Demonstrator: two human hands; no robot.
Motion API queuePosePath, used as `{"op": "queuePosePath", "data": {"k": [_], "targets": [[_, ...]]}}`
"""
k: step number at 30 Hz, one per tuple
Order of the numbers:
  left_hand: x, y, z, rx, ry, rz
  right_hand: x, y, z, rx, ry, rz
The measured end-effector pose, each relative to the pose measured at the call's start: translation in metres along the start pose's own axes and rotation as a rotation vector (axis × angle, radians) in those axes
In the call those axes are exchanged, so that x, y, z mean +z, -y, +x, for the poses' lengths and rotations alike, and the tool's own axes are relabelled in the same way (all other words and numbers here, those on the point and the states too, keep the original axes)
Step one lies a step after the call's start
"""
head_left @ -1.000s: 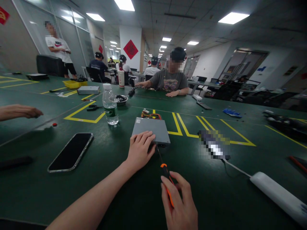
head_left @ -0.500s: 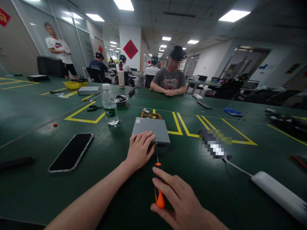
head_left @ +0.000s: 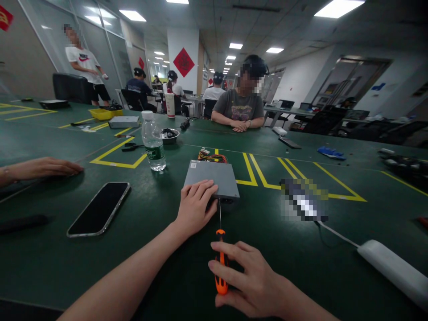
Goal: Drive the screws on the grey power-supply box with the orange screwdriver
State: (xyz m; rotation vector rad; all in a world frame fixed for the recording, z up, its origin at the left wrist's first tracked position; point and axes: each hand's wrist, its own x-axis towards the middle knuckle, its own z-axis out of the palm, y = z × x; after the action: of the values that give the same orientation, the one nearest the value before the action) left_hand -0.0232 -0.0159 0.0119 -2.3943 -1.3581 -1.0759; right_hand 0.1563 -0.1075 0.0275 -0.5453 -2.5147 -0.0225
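A grey metal computer power supply unit [head_left: 220, 174] lies flat on the green table, its bundle of coloured cables [head_left: 214, 156] at the far side. My left hand [head_left: 195, 205] grips its near left corner, fingers across the top and thumb at the front edge. In my right hand [head_left: 250, 276] is an orange and black screwdriver [head_left: 221, 285], held by the handle between fingers and thumb. Its thin shaft points away from me, and the tip meets the unit's near face beside my left thumb. Whatever the tip touches is too small to make out.
Left of the unit stand a water bottle [head_left: 154, 149] and a phone [head_left: 100, 209]. Another person's hand [head_left: 55, 168] rests at the left. A metal bowl [head_left: 170, 136] is farther back. On the right lie a blurred device [head_left: 302, 203] and a white power strip [head_left: 391, 267].
The screwdriver has swung from slanted to nearly straight, with my right fingers shifting round its handle. My left hand stays on the unit. Another person's hand has returned at the left.
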Motion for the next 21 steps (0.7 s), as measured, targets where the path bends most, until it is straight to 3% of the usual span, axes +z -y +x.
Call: {"op": "queuePosePath", "data": {"k": [3,6,13,21], "targets": [[-0.001,-0.001,0.000,-0.008,-0.001,-0.001,0.003,-0.001,0.000,-0.036,-0.120,0.005],[-0.001,-0.001,0.000,-0.008,-0.002,0.002,0.005,-0.003,-0.002,0.020,-0.181,0.048],[0.000,-0.002,0.000,-0.014,-0.009,0.011,-0.003,0.002,-0.001,0.005,-0.053,-0.007],[0.000,-0.002,0.000,-0.025,-0.005,0.031,0.008,0.003,0.002,-0.003,-0.186,-0.016]]}}
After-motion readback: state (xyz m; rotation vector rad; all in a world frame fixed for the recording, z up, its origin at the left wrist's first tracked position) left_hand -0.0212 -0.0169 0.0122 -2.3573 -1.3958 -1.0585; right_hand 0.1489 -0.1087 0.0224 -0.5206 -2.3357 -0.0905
